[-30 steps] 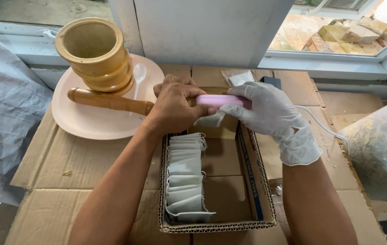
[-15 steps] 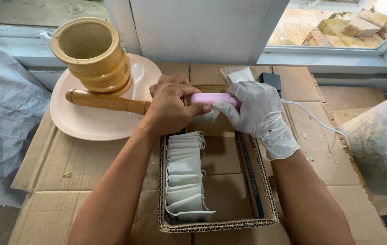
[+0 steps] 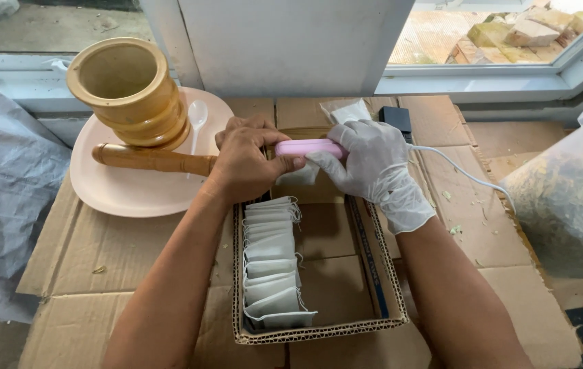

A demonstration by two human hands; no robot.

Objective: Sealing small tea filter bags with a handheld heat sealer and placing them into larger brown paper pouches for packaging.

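Both hands (image 3: 247, 160) on pink sealer (image 3: 308, 147)

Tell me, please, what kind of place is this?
Probably a small home workshop for packing tea bags by hand. Flattened cardboard covers the bench by a window, a cardboard tray holds filled bags, and a wooden mortar stands nearby.

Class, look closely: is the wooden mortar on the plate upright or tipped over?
Upright: the wooden mortar stands on the plate, its open mouth facing up.
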